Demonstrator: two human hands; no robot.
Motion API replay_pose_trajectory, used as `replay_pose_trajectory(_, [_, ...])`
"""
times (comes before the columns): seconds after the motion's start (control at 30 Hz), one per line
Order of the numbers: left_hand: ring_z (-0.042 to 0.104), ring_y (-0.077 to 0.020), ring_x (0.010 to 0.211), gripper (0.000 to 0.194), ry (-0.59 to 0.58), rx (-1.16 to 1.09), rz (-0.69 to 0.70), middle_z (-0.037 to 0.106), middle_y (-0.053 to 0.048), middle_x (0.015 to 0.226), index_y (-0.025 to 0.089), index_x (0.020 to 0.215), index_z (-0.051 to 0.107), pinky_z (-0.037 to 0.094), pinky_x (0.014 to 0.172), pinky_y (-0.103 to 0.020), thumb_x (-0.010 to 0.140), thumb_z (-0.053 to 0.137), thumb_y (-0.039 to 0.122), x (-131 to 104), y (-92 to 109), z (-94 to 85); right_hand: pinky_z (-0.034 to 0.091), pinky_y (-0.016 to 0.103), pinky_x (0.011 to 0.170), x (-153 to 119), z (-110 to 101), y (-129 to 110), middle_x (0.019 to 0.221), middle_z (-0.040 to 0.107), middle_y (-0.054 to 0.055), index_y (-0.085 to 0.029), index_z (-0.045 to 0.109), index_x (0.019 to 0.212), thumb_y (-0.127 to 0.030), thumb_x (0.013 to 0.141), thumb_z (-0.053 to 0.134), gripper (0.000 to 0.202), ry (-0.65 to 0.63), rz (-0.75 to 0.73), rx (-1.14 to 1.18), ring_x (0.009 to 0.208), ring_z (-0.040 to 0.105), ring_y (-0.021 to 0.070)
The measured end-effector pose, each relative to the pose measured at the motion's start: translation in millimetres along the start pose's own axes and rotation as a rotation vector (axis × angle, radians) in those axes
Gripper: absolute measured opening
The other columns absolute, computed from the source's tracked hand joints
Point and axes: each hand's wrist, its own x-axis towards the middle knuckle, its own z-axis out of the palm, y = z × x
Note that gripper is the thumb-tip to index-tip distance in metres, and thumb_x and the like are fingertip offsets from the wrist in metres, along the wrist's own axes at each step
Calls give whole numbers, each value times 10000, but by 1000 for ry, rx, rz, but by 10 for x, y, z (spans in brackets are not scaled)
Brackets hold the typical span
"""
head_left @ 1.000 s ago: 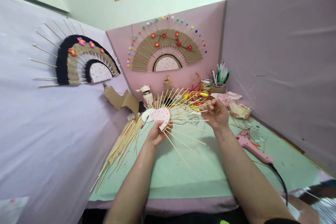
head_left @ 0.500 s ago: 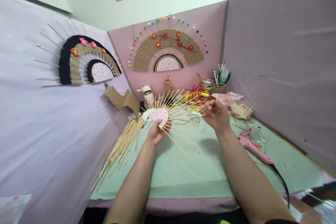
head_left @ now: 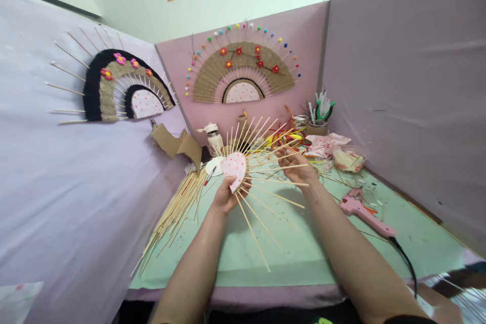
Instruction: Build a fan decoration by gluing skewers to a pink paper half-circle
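A half-round piece covered in pink dotted cloth (head_left: 234, 167) has several thin wooden sticks fanning out of its curved edge, mostly up and to the right. My left hand (head_left: 227, 196) grips its lower end, thumb on the cloth face and fingers behind. Among the sticks on the right is my right hand (head_left: 294, 166), its fingers bent behind some of them. Whether those fingers pinch a stick cannot be made out. The piece is held above the green table cover (head_left: 266, 263).
Loose sticks (head_left: 178, 212) lie on the left, beside bent cardboard (head_left: 178, 146). A white bottle (head_left: 214, 140) stands behind. On the right are a pink glue gun (head_left: 368, 216) with a cord, a plastic bowl (head_left: 349, 159) and crumpled cloth (head_left: 327, 145). Finished fans (head_left: 243, 68) hang on the partitions.
The half-round piece has turned and shifted slightly right, its lower sticks now pointing further down. My right hand has moved left and down in among the sticks.
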Motion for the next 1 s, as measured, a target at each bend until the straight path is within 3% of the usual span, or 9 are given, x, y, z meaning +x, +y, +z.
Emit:
replay_pose_trajectory(0.17, [625,-173,671,439,-172,139,-141,655,-98,766,100,1041,606,458,537,-221,611,646,176,-10,-207,-27,561,203,732,-111,181,209,877,763,-8,-240,686,838,-115,667,744,219,-89,11,-88,858,704,134])
replay_pose_trajectory(0.3, [646,-202,702,539,-221,198,-207,698,-159,898,87,1110,603,429,501,-227,591,657,223,1,-261,-82,571,249,765,-194,247,273,948,764,14,-241,698,859,-153,643,775,246,-133,47,-111,943,703,178])
replay_pose_trajectory(0.47, [621,-166,690,498,-210,133,-122,700,-171,980,87,1099,619,448,525,-227,613,631,193,-8,-186,-71,574,237,779,-143,188,219,916,766,-4,-250,701,852,-165,612,790,270,-101,10,-95,909,707,155])
replay_pose_trajectory(0.63, [622,-167,696,398,-191,136,-118,695,-147,861,65,999,650,452,549,-227,617,624,176,-1,-152,-70,575,208,775,-52,119,166,861,762,-23,-237,696,827,-130,629,772,237,-29,-64,10,869,714,127])
replay_pose_trajectory(0.87, [593,-129,611,246,-58,88,-62,670,-100,788,83,931,650,452,547,-228,751,626,250,62,-145,-60,586,190,704,-51,78,136,822,760,-22,-223,687,827,-104,673,729,198,-1,-54,72,743,711,107])
replay_pose_trajectory(1.0, [648,-171,704,253,-29,64,-43,684,-123,824,76,974,638,508,628,-264,780,603,234,54,-121,-46,581,185,655,-58,68,131,789,753,-26,-226,680,822,-94,682,711,194,2,-47,84,689,701,101])
